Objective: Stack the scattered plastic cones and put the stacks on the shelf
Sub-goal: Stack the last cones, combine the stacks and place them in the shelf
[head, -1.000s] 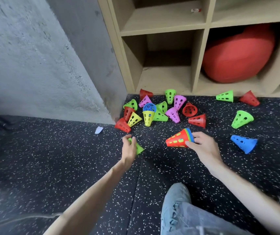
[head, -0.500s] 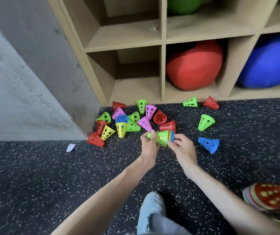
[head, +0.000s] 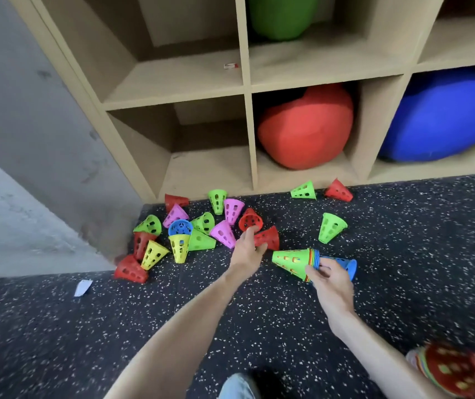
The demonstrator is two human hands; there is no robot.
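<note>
My right hand [head: 330, 283] grips a sideways stack of cones [head: 292, 262] whose outer cone is green, its tip pointing left. My left hand [head: 246, 250] reaches forward with fingers spread, its fingertips touching a red cone [head: 268, 237] lying on the floor. A pile of scattered cones [head: 184, 234] in red, green, pink, yellow and blue lies just left of it. A blue cone [head: 345, 264] lies behind my right hand. A green cone [head: 330, 227] lies to the right. The wooden shelf [head: 246, 90] stands behind, with an empty bottom-left compartment [head: 201, 165].
A second stack of cones [head: 455, 370] with a red top lies at the lower right, blurred. Red [head: 305, 128], blue [head: 440, 113] and green [head: 281, 15] cushions fill other shelf compartments. A grey concrete wall [head: 29, 139] rises at left. A paper scrap [head: 82, 287] lies on the speckled floor.
My left hand picked up a green cone and slid it onto the stack, then let go and reached forward to the red cone. The view tilted upward toward the shelf.
</note>
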